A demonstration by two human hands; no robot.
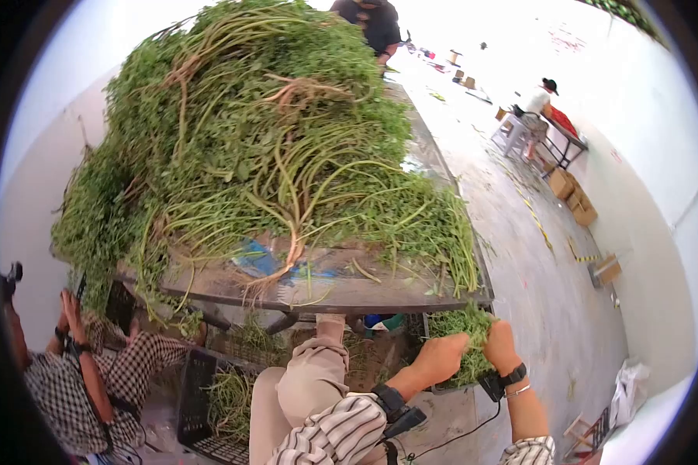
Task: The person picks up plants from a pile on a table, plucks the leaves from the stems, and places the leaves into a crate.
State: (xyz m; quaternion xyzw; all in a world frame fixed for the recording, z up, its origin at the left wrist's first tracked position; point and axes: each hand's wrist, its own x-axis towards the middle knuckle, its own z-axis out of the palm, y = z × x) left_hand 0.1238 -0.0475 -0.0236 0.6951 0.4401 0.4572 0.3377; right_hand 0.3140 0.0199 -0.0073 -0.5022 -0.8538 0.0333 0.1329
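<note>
My left hand [442,358] is closed, its fingers pinching leafy green sprigs [477,324] just beyond the table's near right corner. Close by on the right, my right hand [502,346] is curled shut on the same greenery. Both hands are above a dark crate [451,390] filled with cut green leaves [459,373]. A large heap of leafy plants [248,132] with long stems covers much of the table [411,298]. One plant's pale root [295,249] points toward the near edge.
Below the table, a black crate [196,394] holds stems [231,403]. A person in checkered clothing [93,380] sits at the left; another person [372,23] stands behind the heap. Someone sits farther right on a stool [512,133], near cardboard boxes [572,194]. A cable [461,435] hangs by my arms.
</note>
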